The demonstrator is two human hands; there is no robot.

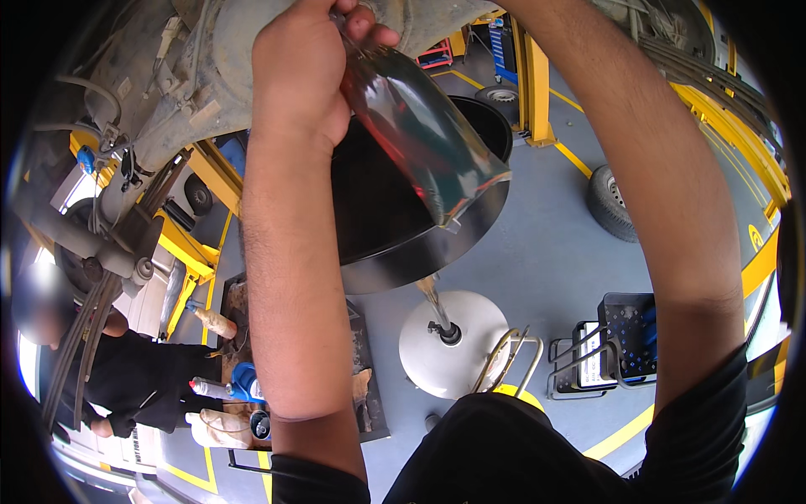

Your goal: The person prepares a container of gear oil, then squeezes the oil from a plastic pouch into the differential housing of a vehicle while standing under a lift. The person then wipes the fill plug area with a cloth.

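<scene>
My left hand [306,71] is raised at the top middle, its fingers closed round the upper end of a clear plastic bottle [420,130] with soft-looking walls. Red and dark green tones show through the plastic; whether these are liquid or reflections I cannot tell. The bottle slants down to the right, its broad end over a wide black drain pan [386,273]. Above the pan is the dirty underside of a vehicle [227,50]. My right forearm [638,118] reaches up past the top edge, so that hand is out of sight.
The pan's pole rises from a round white drain tank [437,370]. To its right stands a black crate [630,336]. A wheel [611,204] lies on the grey floor near a yellow lift post [533,84]. At left, a person in black [143,378] stands by a cluttered workbench [374,403].
</scene>
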